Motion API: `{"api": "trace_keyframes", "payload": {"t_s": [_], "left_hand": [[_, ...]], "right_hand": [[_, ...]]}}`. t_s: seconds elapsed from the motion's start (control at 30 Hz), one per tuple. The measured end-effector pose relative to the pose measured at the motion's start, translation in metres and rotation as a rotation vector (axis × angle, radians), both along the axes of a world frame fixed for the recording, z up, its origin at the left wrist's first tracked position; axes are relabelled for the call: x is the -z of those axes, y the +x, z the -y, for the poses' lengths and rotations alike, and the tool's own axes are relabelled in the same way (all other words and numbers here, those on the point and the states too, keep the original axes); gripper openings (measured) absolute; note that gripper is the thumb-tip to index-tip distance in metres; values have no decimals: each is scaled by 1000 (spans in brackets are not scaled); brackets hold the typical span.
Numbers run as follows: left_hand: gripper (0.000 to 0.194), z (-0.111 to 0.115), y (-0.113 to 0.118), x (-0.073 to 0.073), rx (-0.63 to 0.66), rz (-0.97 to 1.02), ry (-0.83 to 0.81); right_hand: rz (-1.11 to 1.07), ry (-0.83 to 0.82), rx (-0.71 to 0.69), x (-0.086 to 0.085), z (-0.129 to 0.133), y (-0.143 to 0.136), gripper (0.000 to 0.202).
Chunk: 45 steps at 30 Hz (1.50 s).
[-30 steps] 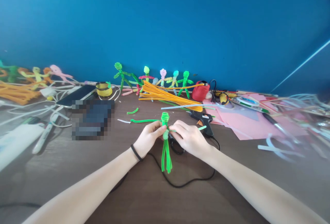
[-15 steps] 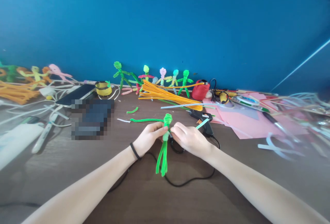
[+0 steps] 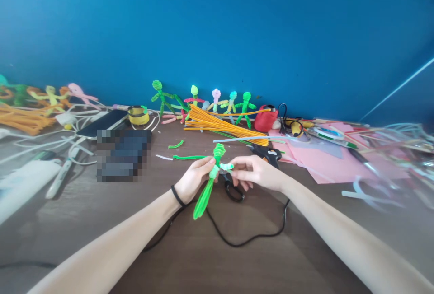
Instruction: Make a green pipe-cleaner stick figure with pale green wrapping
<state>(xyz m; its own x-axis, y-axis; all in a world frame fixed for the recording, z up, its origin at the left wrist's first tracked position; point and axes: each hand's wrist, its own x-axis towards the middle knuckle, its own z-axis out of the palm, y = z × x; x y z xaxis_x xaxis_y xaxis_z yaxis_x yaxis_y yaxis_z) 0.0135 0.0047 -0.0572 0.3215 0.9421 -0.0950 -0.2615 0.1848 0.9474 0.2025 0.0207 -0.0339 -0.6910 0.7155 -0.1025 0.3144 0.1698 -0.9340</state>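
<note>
A green pipe-cleaner figure (image 3: pixel 204 194) with a coiled head hangs between my hands, its long green strands slanting down to the left. My left hand (image 3: pixel 194 177) pinches it just below the head. A short pale mint coiled arm (image 3: pixel 226 166) sticks out to the right. My right hand (image 3: pixel 252 173) is at the tip of that arm, thumb and fingers closed around its end. Black-handled scissors (image 3: pixel 234 192) lie on the table below my right hand.
Behind are a bundle of orange pipe cleaners (image 3: pixel 227 127), a black glue gun (image 3: pixel 266 153) and finished figures (image 3: pixel 244 104) against the blue wall. Pink paper (image 3: pixel 315 163) lies right, a phone (image 3: pixel 103 123) left. A black cord (image 3: pixel 244 244) curves across the front.
The figure's strands have swung to the left. My right hand has moved slightly right, and a coiled mint arm now shows where a straight mint end stuck out past that hand.
</note>
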Motion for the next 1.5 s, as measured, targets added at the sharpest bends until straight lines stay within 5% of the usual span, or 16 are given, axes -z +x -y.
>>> {"api": "trace_keyframes", "payload": {"t_s": [0.13, 0.27, 0.53, 0.77, 1.03, 1.5], "left_hand": [[26, 2, 1, -2, 47, -65, 33], [27, 4, 3, -5, 99, -219, 105], [30, 7, 6, -6, 42, -483, 240], [33, 7, 9, -4, 7, -436, 200], [39, 4, 9, -3, -17, -324, 79], [20, 7, 11, -4, -9, -482, 170]], "right_hand": [[68, -25, 34, -4, -4, 4, 18], [106, 180, 195, -2, -1, -1, 13], [181, 559, 276, -12, 8, -5, 13], [265, 546, 270, -18, 9, -7, 10], [518, 861, 262, 2, 19, -19, 10], [254, 802, 375, -1, 17, -17, 11]]}}
